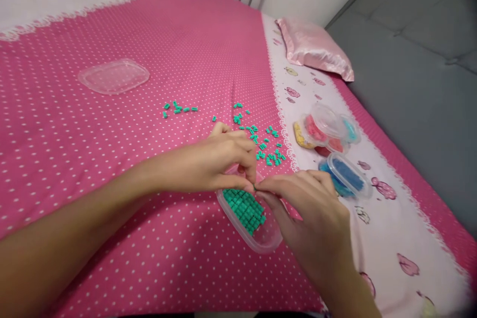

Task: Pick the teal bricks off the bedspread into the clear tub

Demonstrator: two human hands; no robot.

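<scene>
My left hand [231,158] and my right hand [311,206] meet fingertip to fingertip, both closed in a pinch. Between the fingertips a bit of a small green block [255,187] shows; the fingers hide most of it. Right below them is a clear plastic tub [266,244], with green blocks [244,210] packed in neat rows over part of its bottom. Past my hands, loose green blocks [263,146] lie scattered on the pink dotted sheet. A smaller group of green blocks [178,109] rests farther left.
A clear lid [114,76] lies flat at the left. On the right stand a tub of blue pieces [345,176] and several tubs with red, yellow and turquoise pieces [316,126]. Behind them are a pink satin pillow [315,48] and a grey headboard [410,59].
</scene>
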